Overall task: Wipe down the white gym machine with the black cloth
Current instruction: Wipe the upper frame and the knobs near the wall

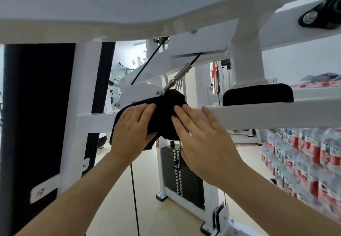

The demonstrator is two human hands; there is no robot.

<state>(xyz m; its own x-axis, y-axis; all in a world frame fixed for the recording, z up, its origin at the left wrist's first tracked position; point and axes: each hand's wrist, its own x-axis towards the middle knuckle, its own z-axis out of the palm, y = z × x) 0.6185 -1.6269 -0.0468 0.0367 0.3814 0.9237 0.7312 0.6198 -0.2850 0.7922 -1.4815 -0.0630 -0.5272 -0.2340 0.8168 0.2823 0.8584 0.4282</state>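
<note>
Mid-wipe, pressing black cloth [167, 113] onto white gym machine crossbar [258, 114], left hand [132, 132] and right hand [203, 141] straight-fingered, probably sliding toward 3 o'clock next.

No writing is legible anywhere; the red labels [315, 152] on the stacked water bottles [295, 143] are too blurred to read.

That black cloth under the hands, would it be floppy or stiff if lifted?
Probably floppy: the black cloth drapes over the white bar and bunches into folds. Likely light, since its loose edge hangs limp below the left hand. It looks fuzzy, so probably not slippery.
</note>
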